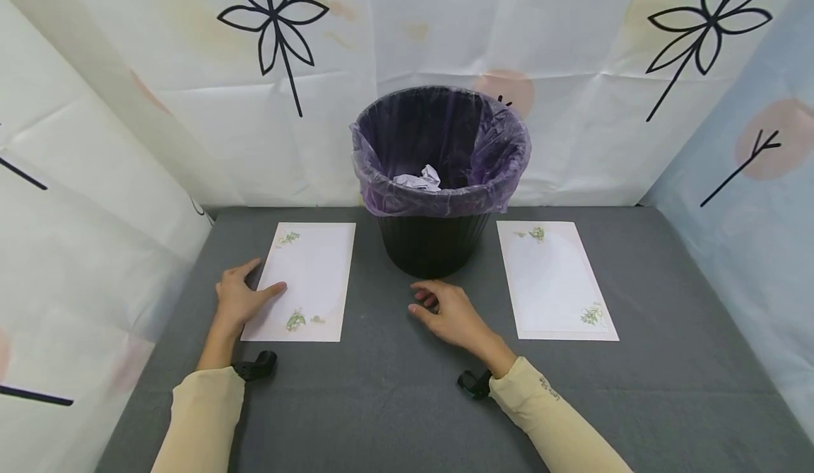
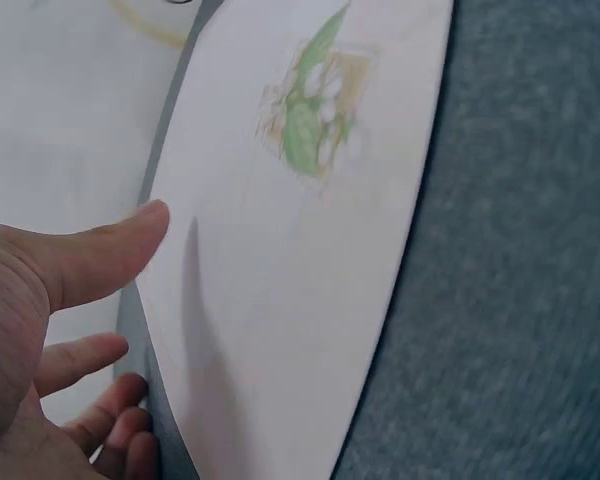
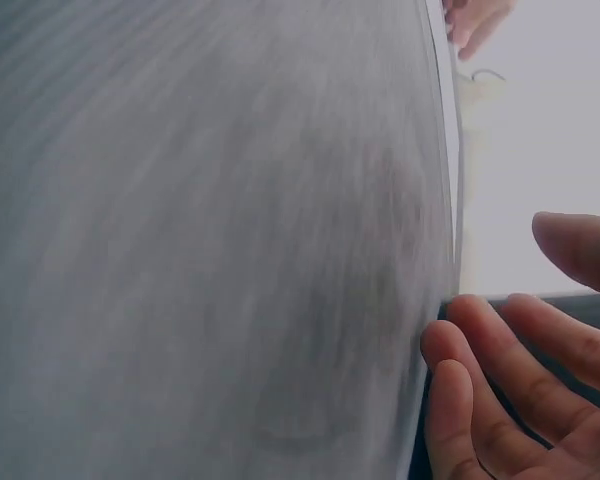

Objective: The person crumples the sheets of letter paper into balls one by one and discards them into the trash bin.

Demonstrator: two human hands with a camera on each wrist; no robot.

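Note:
My left hand (image 1: 242, 296) is at the left edge of a white sheet of paper (image 1: 311, 261) printed with small green plants, thumb stretched over the sheet and fingers beyond its edge. In the left wrist view the thumb (image 2: 110, 255) casts a shadow on the paper (image 2: 290, 280), with nothing held. My right hand (image 1: 451, 314) hovers over the grey cloth in front of the black bin, fingers loosely bent and holding nothing. In the right wrist view its fingers (image 3: 510, 385) and thumb stand apart. A second printed sheet (image 1: 553, 282) lies to the right of that hand.
A black bin (image 1: 432, 247) with a purple liner (image 1: 439, 203) stands at the back middle, between the sheets. Crumpled white paper (image 1: 420, 179) shows inside it. Grey cloth (image 1: 394, 409) covers the table. Printed white curtains (image 1: 191, 105) rise behind and at both sides.

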